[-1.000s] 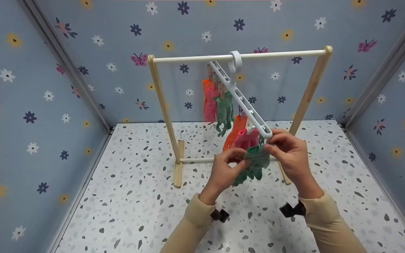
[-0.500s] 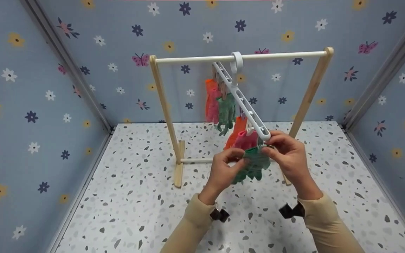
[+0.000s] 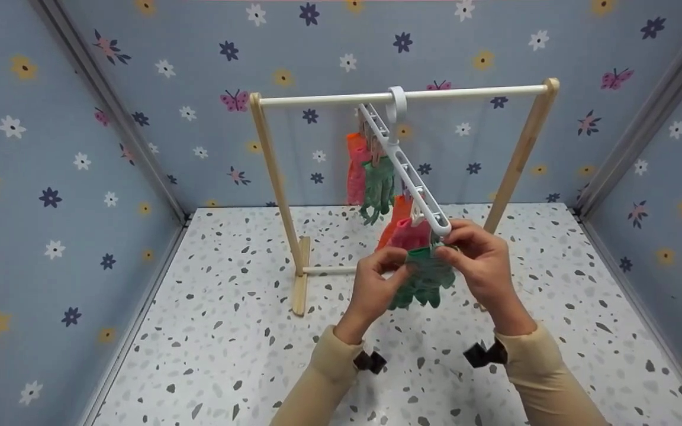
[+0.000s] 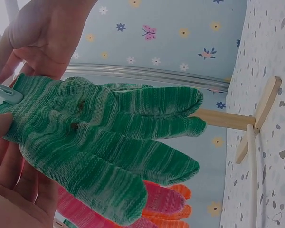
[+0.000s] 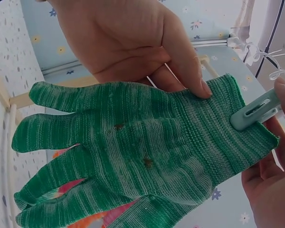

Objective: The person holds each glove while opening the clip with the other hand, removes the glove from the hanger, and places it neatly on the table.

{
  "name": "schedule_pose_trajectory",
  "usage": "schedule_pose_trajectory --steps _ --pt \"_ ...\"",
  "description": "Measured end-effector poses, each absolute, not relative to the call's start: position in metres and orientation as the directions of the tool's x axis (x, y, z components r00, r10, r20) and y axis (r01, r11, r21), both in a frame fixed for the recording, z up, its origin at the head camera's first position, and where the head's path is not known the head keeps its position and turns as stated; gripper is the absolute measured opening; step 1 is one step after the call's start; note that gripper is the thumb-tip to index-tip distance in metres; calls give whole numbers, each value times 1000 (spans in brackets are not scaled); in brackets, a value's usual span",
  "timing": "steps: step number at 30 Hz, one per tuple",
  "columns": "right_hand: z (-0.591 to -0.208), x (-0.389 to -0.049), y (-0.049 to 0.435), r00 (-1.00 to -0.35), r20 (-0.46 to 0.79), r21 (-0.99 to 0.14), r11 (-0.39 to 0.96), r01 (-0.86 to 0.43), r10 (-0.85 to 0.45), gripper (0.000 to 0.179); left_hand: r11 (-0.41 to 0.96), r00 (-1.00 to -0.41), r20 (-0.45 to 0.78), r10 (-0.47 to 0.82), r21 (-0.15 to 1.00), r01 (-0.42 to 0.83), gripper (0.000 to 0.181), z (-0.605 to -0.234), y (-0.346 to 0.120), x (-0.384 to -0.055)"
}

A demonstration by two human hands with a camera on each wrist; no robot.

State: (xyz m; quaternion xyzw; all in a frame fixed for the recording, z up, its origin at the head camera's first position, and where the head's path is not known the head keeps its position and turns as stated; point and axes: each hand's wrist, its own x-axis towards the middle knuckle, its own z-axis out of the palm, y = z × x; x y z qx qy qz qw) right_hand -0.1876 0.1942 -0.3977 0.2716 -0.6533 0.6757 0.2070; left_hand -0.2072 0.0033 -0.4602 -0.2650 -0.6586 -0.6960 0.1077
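A striped green knitted glove (image 3: 430,281) hangs fingers down below the near end of a white hanger bar (image 3: 415,174). My left hand (image 3: 376,287) pinches the glove's cuff between thumb and fingers. My right hand (image 3: 480,260) pinches a pale green clothespin (image 5: 259,110), whose tip lies over the cuff edge in the right wrist view. Two brown spots mark the glove's palm. Just behind hang a pink glove (image 3: 409,234) and an orange glove (image 3: 399,214).
The hanger hooks over the white top rod (image 3: 329,99) of a wooden rack (image 3: 273,171). At its far end hang another green glove (image 3: 379,183), a pink one (image 3: 357,177) and an orange one (image 3: 353,141). Flowered panels (image 3: 199,59) enclose the speckled table (image 3: 228,343).
The hanger's near end has swung slightly left, and my right hand has moved left and a little down with it. My left hand keeps its pinch on the cuff, shifting slightly left.
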Motion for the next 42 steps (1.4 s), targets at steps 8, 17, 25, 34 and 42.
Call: schedule_pose_trajectory --steps 8,17,25,34,42 --pt "-396 -188 192 -787 614 -789 -69 -610 -64 15 -136 -850 487 201 873 468 16 -458 3 -206" --pt "-395 -187 191 -815 579 -814 -74 -576 -19 16 -136 -869 447 213 894 427 16 -454 4 -203" --pt "-394 -189 186 -820 572 -817 -72 -572 21 10 -150 -866 453 211 891 429 14 -432 0 -189" --pt "-395 -192 185 -823 563 -820 -79 -567 67 14 -143 -860 469 203 883 448 15 -436 1 -190" --pt "-394 -191 182 -841 524 -828 -148 -540 137 18 -149 -863 459 211 888 436 15 -435 1 -190"
